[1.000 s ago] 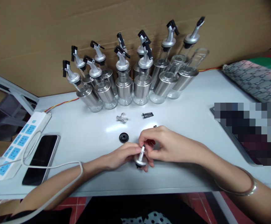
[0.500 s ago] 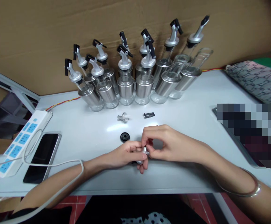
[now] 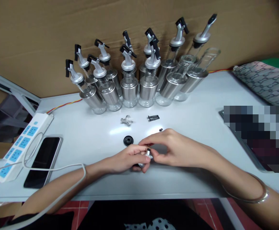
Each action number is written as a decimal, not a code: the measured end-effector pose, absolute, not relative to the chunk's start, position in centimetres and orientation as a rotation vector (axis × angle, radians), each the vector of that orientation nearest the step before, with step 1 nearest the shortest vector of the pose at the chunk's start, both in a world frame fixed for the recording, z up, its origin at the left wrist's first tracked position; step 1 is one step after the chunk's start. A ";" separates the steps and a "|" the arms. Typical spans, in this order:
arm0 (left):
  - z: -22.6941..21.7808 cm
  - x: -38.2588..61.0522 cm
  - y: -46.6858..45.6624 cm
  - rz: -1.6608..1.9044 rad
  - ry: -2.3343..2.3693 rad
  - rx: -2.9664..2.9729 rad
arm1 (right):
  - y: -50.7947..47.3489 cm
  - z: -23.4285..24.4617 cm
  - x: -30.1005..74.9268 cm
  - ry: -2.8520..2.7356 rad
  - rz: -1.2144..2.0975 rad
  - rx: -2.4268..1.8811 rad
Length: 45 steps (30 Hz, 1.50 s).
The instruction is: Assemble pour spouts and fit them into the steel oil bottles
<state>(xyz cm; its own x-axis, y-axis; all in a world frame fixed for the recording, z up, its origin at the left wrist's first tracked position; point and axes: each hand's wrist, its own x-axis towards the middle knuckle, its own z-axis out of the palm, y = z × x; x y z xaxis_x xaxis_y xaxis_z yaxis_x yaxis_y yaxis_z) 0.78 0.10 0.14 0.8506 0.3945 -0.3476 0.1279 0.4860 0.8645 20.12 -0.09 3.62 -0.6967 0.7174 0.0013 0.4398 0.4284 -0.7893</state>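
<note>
My left hand [image 3: 127, 158] is closed around a small silver pourer spout [image 3: 147, 155] low over the white table [image 3: 202, 124]. My right hand [image 3: 171, 148] meets it from the right, its thumb and fingers pinched at the spout's black tip. Just beyond my hands lie a black rubber ring [image 3: 128, 140], a tiny black piece [image 3: 161, 129], a silver spout part [image 3: 126, 120] and a black lever clip [image 3: 153, 117].
Several steel-and-glass oil bottles [image 3: 129, 88] stand at the back against a cardboard wall; most have spouts, two on the right are open-necked. A phone [image 3: 43, 161], a white power strip [image 3: 19, 145] and a white cable lie left. A patterned cushion [image 3: 264, 81] sits right.
The spout has tipped from upright to lying nearly flat in my left hand. My right fingers have stayed pinched at its tip. The small black piece near my right hand is uncovered again.
</note>
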 end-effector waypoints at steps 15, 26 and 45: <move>-1.4 1.2 -0.3 0.302 0.511 0.895 | 0.2 3.2 20.1 -2.290 1.116 -0.879; -1.8 1.3 -0.3 0.355 0.556 0.874 | 0.1 3.1 20.1 -2.286 1.200 -0.909; -1.9 0.9 -0.1 0.335 0.490 0.884 | 0.2 3.2 20.3 -2.336 1.068 -0.961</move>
